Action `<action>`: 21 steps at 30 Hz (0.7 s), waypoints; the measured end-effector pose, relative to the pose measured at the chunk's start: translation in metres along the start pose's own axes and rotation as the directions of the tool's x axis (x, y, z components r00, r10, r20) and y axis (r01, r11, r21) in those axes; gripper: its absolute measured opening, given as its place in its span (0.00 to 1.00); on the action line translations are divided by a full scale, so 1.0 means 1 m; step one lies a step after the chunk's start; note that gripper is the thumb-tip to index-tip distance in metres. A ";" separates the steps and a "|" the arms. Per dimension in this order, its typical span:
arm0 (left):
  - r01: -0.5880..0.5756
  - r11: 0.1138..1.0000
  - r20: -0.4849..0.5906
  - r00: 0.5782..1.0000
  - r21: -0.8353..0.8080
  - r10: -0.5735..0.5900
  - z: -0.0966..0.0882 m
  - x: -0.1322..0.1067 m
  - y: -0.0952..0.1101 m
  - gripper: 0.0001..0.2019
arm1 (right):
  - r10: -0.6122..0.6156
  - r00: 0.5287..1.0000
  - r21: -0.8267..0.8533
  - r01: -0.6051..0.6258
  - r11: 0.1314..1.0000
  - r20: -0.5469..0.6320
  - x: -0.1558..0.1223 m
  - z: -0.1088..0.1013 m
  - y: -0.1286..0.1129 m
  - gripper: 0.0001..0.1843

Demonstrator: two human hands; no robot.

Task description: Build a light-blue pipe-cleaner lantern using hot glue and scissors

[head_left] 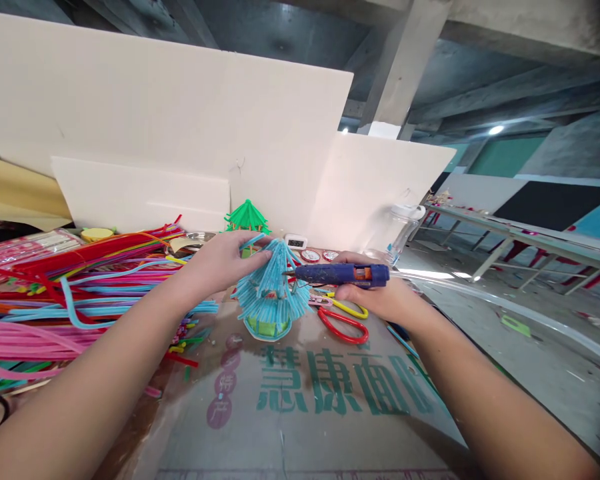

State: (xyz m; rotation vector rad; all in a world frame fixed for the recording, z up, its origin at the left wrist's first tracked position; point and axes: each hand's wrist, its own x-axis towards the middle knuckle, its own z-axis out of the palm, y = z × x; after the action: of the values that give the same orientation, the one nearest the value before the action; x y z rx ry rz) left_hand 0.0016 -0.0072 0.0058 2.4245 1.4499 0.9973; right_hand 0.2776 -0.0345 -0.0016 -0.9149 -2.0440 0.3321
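Note:
My left hand [223, 261] grips the top of a light blue pipe-cleaner cone [271, 288], a small roof-shaped model with a green base, held just above the cardboard sheet [300, 407]. A blue glue gun [343, 274] lies in my right hand [375, 293], which is closed around its body. The gun's nozzle points left and touches the cone's right side.
A big heap of coloured pipe cleaners [55, 293] fills the left of the table. Red-handled scissors [344, 325] and yellow-handled scissors [351, 308] lie by my right hand. A green cone model [247, 217], a clear plastic jar [397, 230] and white boards [180, 133] stand behind.

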 end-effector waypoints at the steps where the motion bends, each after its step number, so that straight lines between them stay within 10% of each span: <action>1: 0.003 1.000 0.004 1.000 0.009 -0.003 0.000 0.000 0.000 0.22 | -0.002 1.000 -0.007 0.002 1.000 0.008 0.000 0.000 0.000 0.16; 21: -0.005 0.998 0.023 1.000 0.061 0.003 -0.001 0.001 0.001 0.22 | 0.065 0.991 0.046 -0.071 0.996 0.121 0.002 0.000 -0.005 0.21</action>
State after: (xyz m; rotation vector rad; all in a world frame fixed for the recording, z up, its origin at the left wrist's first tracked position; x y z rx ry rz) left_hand 0.0020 -0.0076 0.0074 2.4736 1.4903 0.9365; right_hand 0.2744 -0.0367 0.0022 -0.9549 -2.1066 0.4833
